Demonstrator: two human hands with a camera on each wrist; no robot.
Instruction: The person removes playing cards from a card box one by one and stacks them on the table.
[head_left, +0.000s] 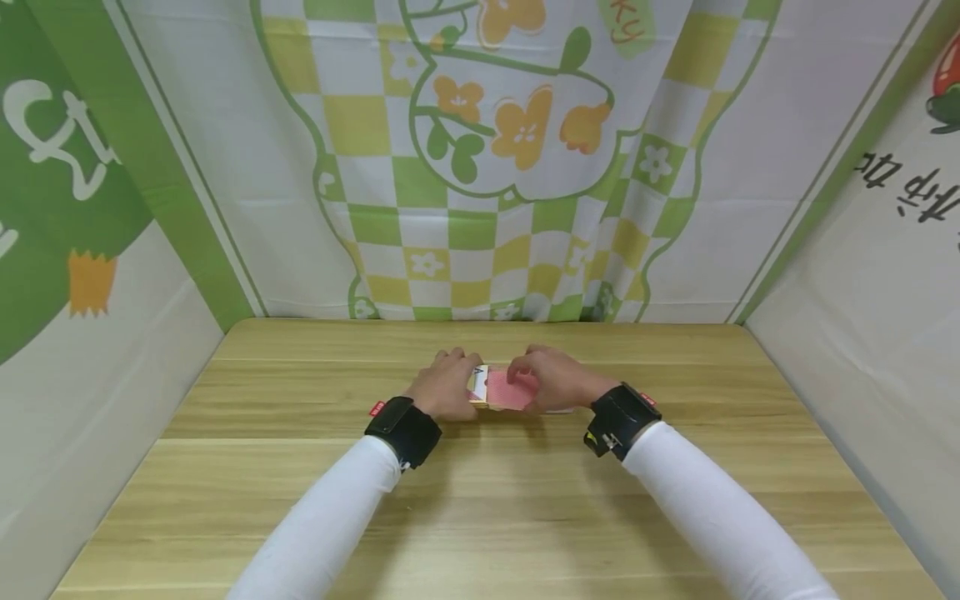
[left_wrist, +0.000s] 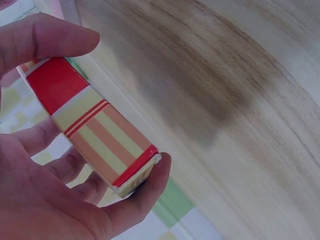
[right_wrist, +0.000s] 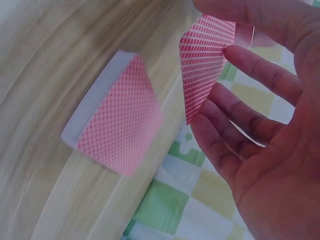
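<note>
My left hand (head_left: 447, 385) grips a small playing-card box (left_wrist: 100, 120) with red and striped sides, its thumb on one face and a finger curled round the end. In my right hand (head_left: 558, 379), the thumb and fingers pinch a red-backed playing card (right_wrist: 206, 62); whether it is a single card cannot be told. Seen from the head, the card's pink back meets the end of the box between the hands, and the exact contact is unclear. Below the right hand lies a squared deck of red-backed playing cards (right_wrist: 122, 117) on the table.
The wooden table (head_left: 495, 517) reaches back to a green and yellow checked curtain (head_left: 480, 208). Printed cloth walls (head_left: 862, 275) stand on both sides. Black bands (head_left: 405, 429) circle the wrists over white sleeves.
</note>
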